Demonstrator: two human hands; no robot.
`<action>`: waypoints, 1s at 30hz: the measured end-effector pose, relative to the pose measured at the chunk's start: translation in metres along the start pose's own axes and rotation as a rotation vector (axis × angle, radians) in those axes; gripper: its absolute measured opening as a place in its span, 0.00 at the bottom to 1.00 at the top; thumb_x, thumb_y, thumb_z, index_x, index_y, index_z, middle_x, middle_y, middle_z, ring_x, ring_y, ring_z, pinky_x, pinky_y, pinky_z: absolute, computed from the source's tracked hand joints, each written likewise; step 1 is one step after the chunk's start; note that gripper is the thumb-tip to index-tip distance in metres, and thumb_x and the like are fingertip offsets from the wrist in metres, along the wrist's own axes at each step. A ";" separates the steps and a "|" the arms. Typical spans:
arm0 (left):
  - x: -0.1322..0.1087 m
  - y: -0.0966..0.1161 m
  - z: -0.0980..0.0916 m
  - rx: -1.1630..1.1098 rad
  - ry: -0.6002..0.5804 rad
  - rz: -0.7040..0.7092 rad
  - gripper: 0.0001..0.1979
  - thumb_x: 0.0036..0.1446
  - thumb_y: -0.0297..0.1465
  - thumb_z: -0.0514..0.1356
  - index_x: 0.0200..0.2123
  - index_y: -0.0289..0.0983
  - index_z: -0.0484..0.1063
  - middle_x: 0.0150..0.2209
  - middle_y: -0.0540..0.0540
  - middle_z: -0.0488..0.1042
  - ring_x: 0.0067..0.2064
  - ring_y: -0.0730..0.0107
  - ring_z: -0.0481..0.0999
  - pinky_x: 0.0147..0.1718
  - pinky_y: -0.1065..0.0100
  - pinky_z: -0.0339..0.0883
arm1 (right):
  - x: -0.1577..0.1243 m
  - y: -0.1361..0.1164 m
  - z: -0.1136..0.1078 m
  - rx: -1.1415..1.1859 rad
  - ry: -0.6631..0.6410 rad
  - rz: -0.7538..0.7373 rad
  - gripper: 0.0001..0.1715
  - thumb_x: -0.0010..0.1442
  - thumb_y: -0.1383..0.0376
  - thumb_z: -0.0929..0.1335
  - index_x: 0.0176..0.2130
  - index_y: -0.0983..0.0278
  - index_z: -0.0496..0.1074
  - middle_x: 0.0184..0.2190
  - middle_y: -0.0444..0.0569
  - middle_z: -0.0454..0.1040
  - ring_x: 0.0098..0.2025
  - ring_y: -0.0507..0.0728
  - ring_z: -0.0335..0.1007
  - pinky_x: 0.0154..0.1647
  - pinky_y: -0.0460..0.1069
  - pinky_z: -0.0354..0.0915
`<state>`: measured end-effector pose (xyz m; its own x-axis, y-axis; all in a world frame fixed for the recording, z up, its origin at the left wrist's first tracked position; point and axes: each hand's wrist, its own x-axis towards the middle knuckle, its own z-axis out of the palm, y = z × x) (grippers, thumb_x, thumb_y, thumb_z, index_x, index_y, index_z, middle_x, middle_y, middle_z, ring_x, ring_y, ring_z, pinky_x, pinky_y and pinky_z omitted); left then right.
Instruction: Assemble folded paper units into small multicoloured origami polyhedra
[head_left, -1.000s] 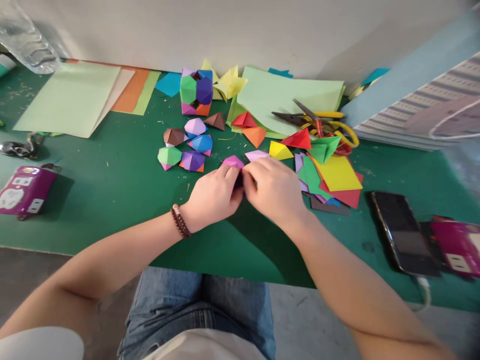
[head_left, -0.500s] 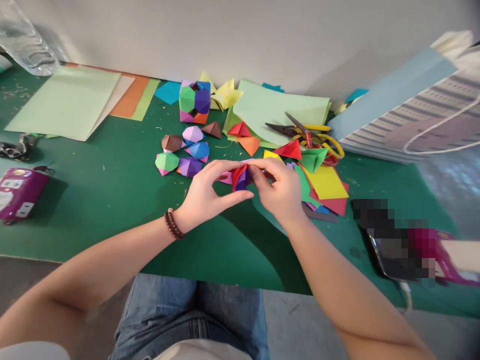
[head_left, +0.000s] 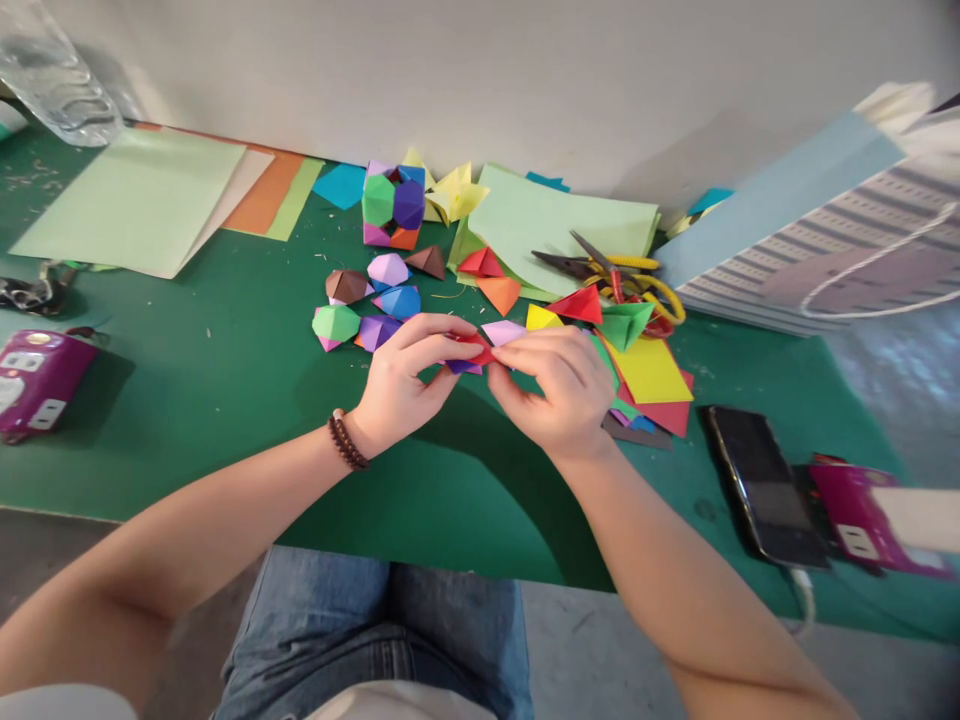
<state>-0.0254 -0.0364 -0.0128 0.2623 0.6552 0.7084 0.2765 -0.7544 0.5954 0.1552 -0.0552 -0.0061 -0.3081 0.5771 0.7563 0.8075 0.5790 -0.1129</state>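
Observation:
My left hand (head_left: 409,368) pinches a small red and purple folded paper piece (head_left: 478,350) above the green table. Opposite it, the thumb and index fingertips of my right hand (head_left: 555,385) press on the piece's right edge. My fingers cover much of it. Just beyond the hands lie a pink folded piece (head_left: 504,332) and a yellow one (head_left: 544,317). To the left sits a cluster of joined origami units in brown, lilac, blue, green and purple (head_left: 379,328). Behind that cluster stands a multicoloured origami block (head_left: 393,204).
Pale green sheets (head_left: 566,225) lie at the back, with scissors and pliers (head_left: 611,268) on them. Yellow paper squares (head_left: 649,368) are at right, near a phone (head_left: 765,485). A striped paper bag (head_left: 832,215) stands back right; a purple power strip (head_left: 45,385) is far left.
The red and purple piece has been turned so its red face shows more and its purple part less. My left thumb has drawn in under it, and both hands stay close together.

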 end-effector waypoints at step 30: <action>0.011 -0.010 0.005 0.228 -0.085 0.179 0.06 0.59 0.26 0.56 0.33 0.38 0.72 0.36 0.46 0.79 0.45 0.65 0.77 0.48 0.59 0.70 | 0.002 0.006 0.017 0.049 0.109 -0.085 0.09 0.57 0.71 0.67 0.39 0.61 0.69 0.31 0.49 0.75 0.35 0.57 0.71 0.36 0.52 0.70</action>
<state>-0.0208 -0.0214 -0.0132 0.3991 0.5212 0.7544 0.4170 -0.8359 0.3570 0.1512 -0.0404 -0.0158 -0.3156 0.4606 0.8296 0.7546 0.6519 -0.0749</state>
